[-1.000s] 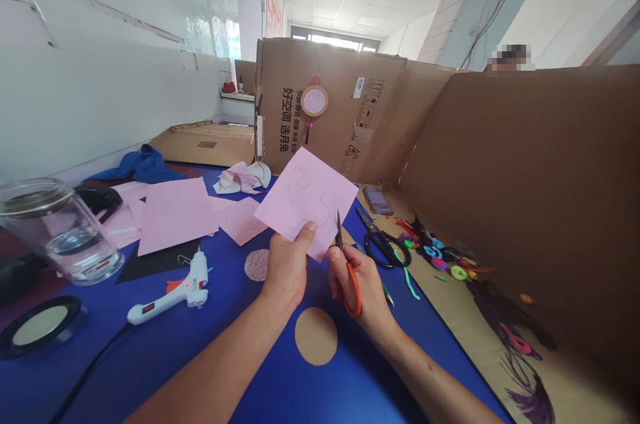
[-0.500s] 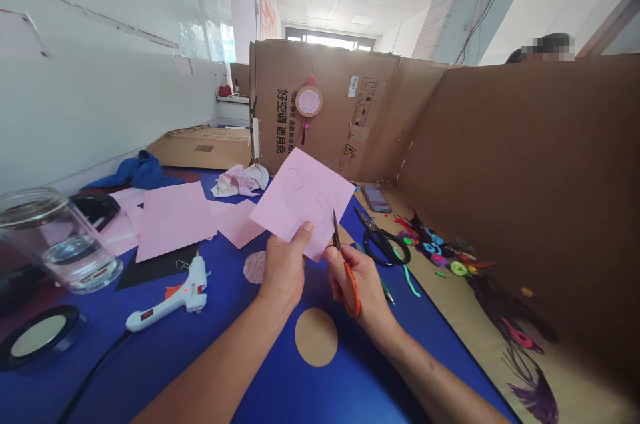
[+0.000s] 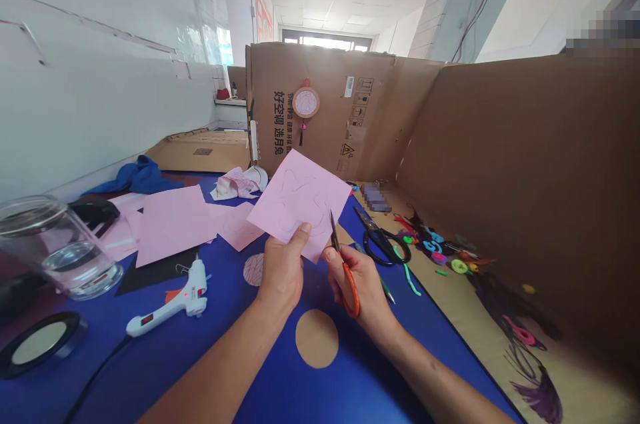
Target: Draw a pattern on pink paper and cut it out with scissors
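My left hand [image 3: 285, 271] pinches the lower edge of a pink sheet of paper [image 3: 300, 197], thumb on top and fingers underneath. Curved pencil-like lines are drawn on the sheet. In my right hand [image 3: 357, 281] are orange-handled scissors [image 3: 350, 287], their blades pointing up at the paper's right edge. Below my hands a round tan cardboard disc [image 3: 317, 339] lies on the blue table. A smaller patterned pink disc [image 3: 254, 270] is partly behind my left hand.
Left are a white glue gun [image 3: 173, 304], a glass jar of water [image 3: 60, 251], a tape roll [image 3: 43, 344] and pink sheets [image 3: 175, 224]. Black-handled scissors [image 3: 383, 241] and colourful craft bits [image 3: 440, 251] lie right. Cardboard walls [image 3: 320, 124] stand behind, with a round ornament [image 3: 306, 103] hanging.
The view has shifted slightly. My hands, the pink paper and the scissors keep nearly the same positions; the paper is still held in the left hand with the blades at its right edge.
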`<control>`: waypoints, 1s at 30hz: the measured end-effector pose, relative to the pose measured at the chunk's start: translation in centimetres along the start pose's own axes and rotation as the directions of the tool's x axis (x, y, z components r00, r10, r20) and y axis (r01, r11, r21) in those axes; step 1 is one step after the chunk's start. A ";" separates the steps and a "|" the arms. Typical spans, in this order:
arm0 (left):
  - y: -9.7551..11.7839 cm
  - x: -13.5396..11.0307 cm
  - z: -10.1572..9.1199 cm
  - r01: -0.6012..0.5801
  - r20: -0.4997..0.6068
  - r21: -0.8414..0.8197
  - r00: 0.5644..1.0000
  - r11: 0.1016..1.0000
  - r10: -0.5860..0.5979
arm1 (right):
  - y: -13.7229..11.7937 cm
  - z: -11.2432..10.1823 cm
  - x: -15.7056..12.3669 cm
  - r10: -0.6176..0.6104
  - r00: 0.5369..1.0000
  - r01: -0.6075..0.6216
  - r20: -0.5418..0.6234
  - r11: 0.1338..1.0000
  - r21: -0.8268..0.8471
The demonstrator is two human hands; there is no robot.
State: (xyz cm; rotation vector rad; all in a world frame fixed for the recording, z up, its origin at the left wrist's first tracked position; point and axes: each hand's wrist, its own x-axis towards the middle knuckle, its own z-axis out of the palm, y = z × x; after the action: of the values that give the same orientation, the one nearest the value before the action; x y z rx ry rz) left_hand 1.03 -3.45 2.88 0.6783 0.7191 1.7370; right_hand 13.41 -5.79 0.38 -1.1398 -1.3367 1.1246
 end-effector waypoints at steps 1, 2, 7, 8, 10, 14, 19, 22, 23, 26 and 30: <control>0.0 0.0 0.0 0.000 -0.001 -0.001 1.000 1.000 0.000 | 0.0 0.0 0.0 0.003 1.000 -0.003 0.000 1.000 -0.001; 0.0 0.0 0.0 0.001 0.000 -0.001 1.000 1.000 -0.001 | 0.0 0.0 0.0 0.005 1.000 -0.005 0.001 1.000 -0.003; -0.2 0.2 -0.2 0.005 0.000 -0.004 1.000 1.000 -0.005 | 0.2 -0.1 0.0 -0.009 1.000 0.009 0.012 1.000 -0.008; -0.2 0.2 -0.2 0.002 0.000 -0.007 1.000 1.000 -0.002 | 0.2 -0.1 -0.1 -0.016 1.000 0.016 0.014 1.000 -0.004; -0.2 0.2 -0.2 0.004 0.003 -0.010 1.000 1.000 -0.004 | 0.4 -0.1 0.0 -0.027 0.999 0.027 0.020 1.000 0.002; 0.0 0.1 -0.1 0.023 -0.003 -0.012 1.000 1.000 -0.023 | 0.5 -0.2 0.0 -0.032 0.999 0.032 0.022 0.999 0.006; 0.0 0.0 0.0 0.029 0.010 -0.025 1.000 0.999 -0.029 | 0.2 -0.2 0.1 -0.037 0.999 0.037 0.010 0.999 0.008; -0.1 0.1 0.0 0.041 0.020 -0.029 0.999 0.999 -0.040 | 0.0 -0.1 0.1 -0.041 0.999 0.041 -0.002 0.999 -0.003; -0.1 0.1 0.0 0.040 0.022 -0.032 0.999 0.999 -0.039 | 0.0 -0.1 0.1 -0.040 0.999 0.040 -0.006 0.999 -0.007; -0.1 0.1 0.0 0.032 0.022 -0.040 0.999 0.999 -0.031 | 0.2 -0.1 0.2 -0.037 0.999 0.037 -0.009 0.999 -0.017; -0.2 0.1 -0.1 0.044 0.020 -0.037 0.999 0.998 -0.043 | 0.5 -0.1 0.2 -0.043 0.999 0.043 -0.009 0.999 -0.013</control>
State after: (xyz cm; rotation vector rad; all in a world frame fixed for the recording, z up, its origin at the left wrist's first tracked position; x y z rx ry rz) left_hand 1.02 -3.34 2.70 0.6488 0.6818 1.6976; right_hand 13.56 -5.49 -0.09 -1.1189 -1.3566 1.0800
